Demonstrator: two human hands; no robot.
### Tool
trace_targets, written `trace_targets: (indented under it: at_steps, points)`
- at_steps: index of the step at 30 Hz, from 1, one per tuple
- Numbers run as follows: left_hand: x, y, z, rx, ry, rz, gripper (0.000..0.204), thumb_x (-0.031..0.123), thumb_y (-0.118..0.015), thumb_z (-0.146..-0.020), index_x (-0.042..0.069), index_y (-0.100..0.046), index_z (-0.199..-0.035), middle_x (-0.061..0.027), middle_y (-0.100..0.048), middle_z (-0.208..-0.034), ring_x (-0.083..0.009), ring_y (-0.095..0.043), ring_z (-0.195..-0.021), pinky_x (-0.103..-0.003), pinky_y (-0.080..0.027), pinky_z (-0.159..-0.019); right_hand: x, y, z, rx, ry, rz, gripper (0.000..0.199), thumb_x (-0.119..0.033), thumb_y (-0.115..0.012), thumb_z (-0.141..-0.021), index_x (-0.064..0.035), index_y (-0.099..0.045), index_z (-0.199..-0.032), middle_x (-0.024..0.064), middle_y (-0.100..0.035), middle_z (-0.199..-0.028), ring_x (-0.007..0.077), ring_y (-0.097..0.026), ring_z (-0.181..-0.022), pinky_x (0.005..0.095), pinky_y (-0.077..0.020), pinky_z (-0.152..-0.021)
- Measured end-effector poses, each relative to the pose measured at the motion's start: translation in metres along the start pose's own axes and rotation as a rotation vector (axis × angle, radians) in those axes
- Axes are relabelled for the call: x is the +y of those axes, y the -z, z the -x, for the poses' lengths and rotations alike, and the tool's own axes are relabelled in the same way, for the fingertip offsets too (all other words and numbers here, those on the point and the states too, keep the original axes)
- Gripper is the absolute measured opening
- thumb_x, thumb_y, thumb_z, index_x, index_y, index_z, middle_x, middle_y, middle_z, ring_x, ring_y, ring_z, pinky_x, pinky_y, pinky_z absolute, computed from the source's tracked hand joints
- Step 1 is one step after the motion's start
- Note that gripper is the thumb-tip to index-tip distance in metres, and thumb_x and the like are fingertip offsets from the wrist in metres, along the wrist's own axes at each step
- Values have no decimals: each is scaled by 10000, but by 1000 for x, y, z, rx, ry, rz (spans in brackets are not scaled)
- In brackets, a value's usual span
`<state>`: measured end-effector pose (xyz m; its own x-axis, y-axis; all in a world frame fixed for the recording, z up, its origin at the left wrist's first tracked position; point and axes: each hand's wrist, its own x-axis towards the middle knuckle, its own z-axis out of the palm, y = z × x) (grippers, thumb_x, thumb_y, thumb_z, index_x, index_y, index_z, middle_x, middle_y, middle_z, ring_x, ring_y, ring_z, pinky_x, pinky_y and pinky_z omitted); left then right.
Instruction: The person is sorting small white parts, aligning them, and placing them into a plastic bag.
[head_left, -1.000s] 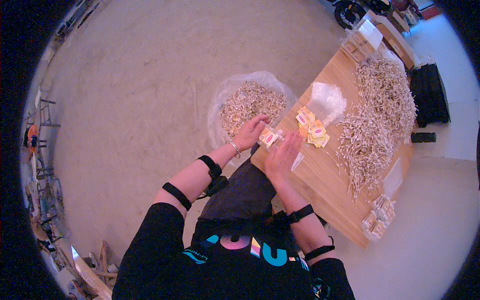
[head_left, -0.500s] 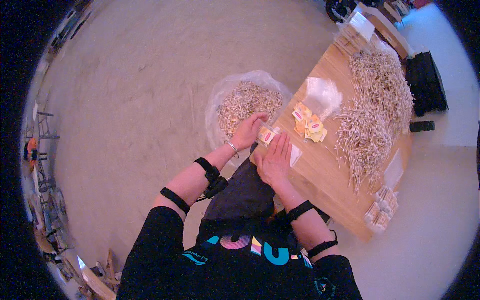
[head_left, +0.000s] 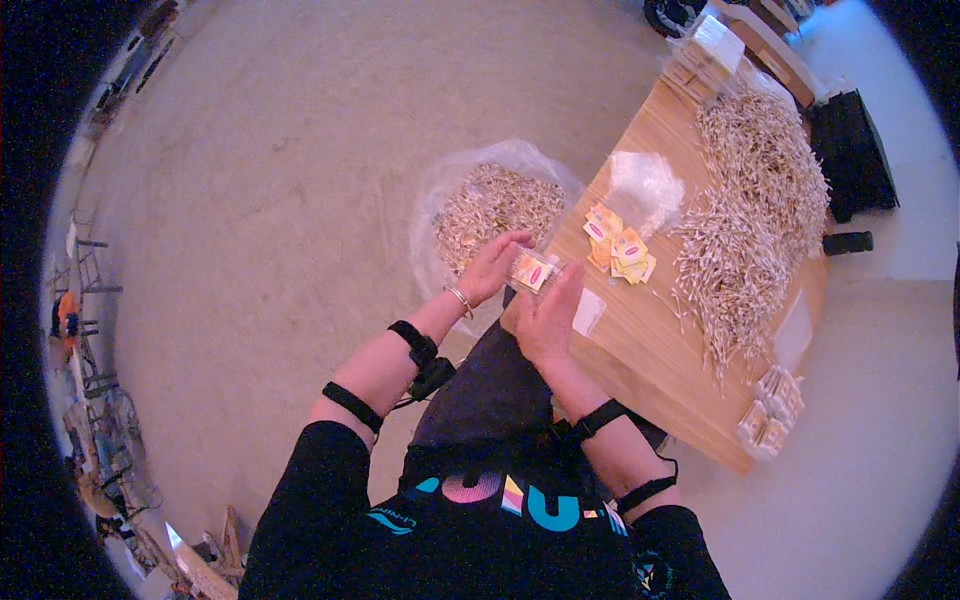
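Between my two hands is a small clear packet of cotton swabs (head_left: 532, 272) with a yellow and orange card at its front. My left hand (head_left: 488, 270) grips its left end, fingers along the far edge. At the other end, my right hand (head_left: 547, 320) closes round the packet with its fingers raised. The packet is held over the table's left corner. Just to the right lie several loose yellow cards (head_left: 628, 255) and a heap of clear plastic sleeves (head_left: 645, 188). A white slip (head_left: 589, 312) rests beside my right hand.
A big pile of loose cotton swabs (head_left: 745, 240) covers the right side of the wooden table (head_left: 650, 370). More fill a clear bag (head_left: 500, 205) beyond my left hand. Packed swabs stand at the near right corner (head_left: 770, 415) and far end (head_left: 703, 62). A black box (head_left: 850, 155) sits beyond.
My right hand has turned, its fingers lifting off the packet's face and moving to its side. More of the packet's front shows. The left hand has barely moved.
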<state>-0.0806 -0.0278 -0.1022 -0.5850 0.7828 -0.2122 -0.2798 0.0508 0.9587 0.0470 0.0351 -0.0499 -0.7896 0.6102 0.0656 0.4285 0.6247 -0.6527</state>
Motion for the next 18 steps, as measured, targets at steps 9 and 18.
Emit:
trace_targets:
  at_steps: [9,18]
  points:
    - [8,2,-2,-6,136,153,515,360,-295,-974,-21,-366,-1314,-149,-505,-1262,-197,-488,-1153,-299,-369,-988,-8,-9,-20,216,-118,-662,678,-279,-354,-899,85,-53,-1385,253,-60,-1464,346,-45,-1370,374,-54,-1108]
    - [15,4,2,-97,19,-67,516,364,-311,-971,-12,-351,-1322,-119,-525,-1248,-176,-490,-1145,-285,-358,-990,-12,-30,-31,190,-82,-575,671,-326,-351,-911,73,-94,-1386,246,-100,-1459,344,-84,-1362,381,-77,-1101]
